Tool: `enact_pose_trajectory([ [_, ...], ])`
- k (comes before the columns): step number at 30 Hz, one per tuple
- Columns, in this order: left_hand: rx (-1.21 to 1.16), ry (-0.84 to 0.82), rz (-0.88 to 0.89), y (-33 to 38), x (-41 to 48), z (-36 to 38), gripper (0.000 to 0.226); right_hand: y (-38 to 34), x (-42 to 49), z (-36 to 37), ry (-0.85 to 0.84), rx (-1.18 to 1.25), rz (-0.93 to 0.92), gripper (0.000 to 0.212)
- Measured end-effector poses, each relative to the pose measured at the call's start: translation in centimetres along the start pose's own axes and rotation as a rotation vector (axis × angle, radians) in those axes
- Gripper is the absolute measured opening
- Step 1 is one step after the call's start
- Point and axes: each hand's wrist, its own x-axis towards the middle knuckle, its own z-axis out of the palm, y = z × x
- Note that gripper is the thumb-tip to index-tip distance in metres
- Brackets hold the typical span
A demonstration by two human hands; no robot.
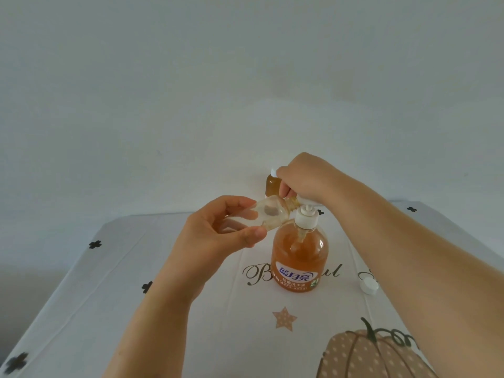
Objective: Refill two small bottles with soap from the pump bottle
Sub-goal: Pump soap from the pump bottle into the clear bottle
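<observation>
Filling the second bottle: left hand [218,230], grip clamped on the clear small bottle [268,214], tilts its mouth to the spout; right hand [302,178] presses the pump bottle [300,257] on the tabletop [163,282]. Filled bottle [272,186] stands behind. Next: keep pumping, then fit the loose cap [368,286].

A cloth-covered worktop [163,268] carries the pump bottle [299,257] mid-surface, a white cap [368,287] toward its right edge, and a filled small bottle [272,186] near its far edge.
</observation>
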Motion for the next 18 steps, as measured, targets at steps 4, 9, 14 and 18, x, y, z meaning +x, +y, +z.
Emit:
enact_pose_trajectory([
  [4,-0.005,0.001,0.001,-0.1,0.1,-0.1,0.047,-0.1,0.0,0.2,0.075,-0.002,0.085,0.031],
  [9,0.019,0.002,-0.032,-0.6,0.6,-0.3,0.05,0.3,0.1,1.1,0.126,-0.08,0.094,0.027],
  [14,0.019,-0.015,-0.054,-0.8,0.5,-0.4,0.045,0.5,0.0,1.4,0.117,-0.061,0.087,0.029],
  [18,0.025,-0.034,-0.078,-0.6,0.4,-0.4,0.047,0.6,-0.1,1.3,0.129,-0.069,0.082,0.028],
])
